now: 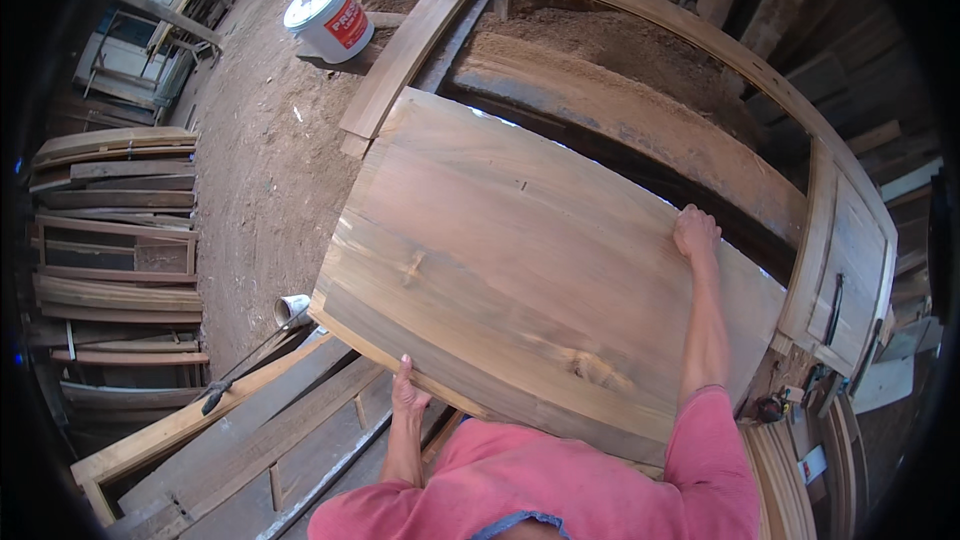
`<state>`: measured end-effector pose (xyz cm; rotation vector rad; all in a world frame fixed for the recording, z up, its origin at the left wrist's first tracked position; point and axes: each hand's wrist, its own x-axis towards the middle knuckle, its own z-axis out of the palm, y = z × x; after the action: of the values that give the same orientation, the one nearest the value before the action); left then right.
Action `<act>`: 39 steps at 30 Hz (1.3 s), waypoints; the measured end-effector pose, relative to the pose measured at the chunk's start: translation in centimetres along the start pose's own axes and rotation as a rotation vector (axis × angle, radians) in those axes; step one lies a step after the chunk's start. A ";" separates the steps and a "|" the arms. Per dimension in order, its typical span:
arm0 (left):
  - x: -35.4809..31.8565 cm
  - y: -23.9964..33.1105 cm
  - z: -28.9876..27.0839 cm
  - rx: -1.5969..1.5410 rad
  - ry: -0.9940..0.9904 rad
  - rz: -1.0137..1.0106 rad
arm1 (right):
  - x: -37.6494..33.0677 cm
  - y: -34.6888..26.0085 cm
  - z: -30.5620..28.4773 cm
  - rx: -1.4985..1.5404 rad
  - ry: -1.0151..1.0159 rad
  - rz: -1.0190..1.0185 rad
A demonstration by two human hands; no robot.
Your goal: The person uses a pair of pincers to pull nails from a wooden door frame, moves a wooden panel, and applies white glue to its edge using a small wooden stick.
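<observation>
A wide wooden panel (520, 260) of glued planks, brown with grey streaks, fills the middle of the view and is tilted. My left hand (406, 392) grips its near edge from below. My right hand (695, 232) reaches across the top and holds the far edge. The panel hangs over a wooden door frame (420, 35) that lies flat beneath it. My pink sleeves show at the lower edge.
A white plastic bucket (328, 18) with a red label stands on the dirt floor at the back. Wooden frames (115, 240) are stacked at the left. Sawdust (620, 50) lies inside the door frame. A small white cup (290, 309) and loose planks (230, 420) lie near my left.
</observation>
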<state>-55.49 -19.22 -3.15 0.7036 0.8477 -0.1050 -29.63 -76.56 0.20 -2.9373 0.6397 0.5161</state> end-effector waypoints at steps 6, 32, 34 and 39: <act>-0.5 1.8 0.4 0.064 -0.077 -0.025 | -2.3 1.2 -1.2 0.048 0.040 0.051; 0.9 3.2 0.0 -0.028 -0.058 -0.077 | -4.3 -1.0 -4.9 0.219 0.337 0.027; 0.6 2.8 0.5 -0.097 -0.105 -0.082 | -3.7 -1.9 -8.0 0.154 0.225 0.040; 2.7 2.5 5.3 -0.105 -0.181 -0.037 | -1.7 -0.2 -12.9 -0.023 0.158 0.036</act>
<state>-49.36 -20.03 -1.39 0.5707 0.6879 -0.1540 -27.07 -77.71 12.90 -3.0150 0.7083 0.2978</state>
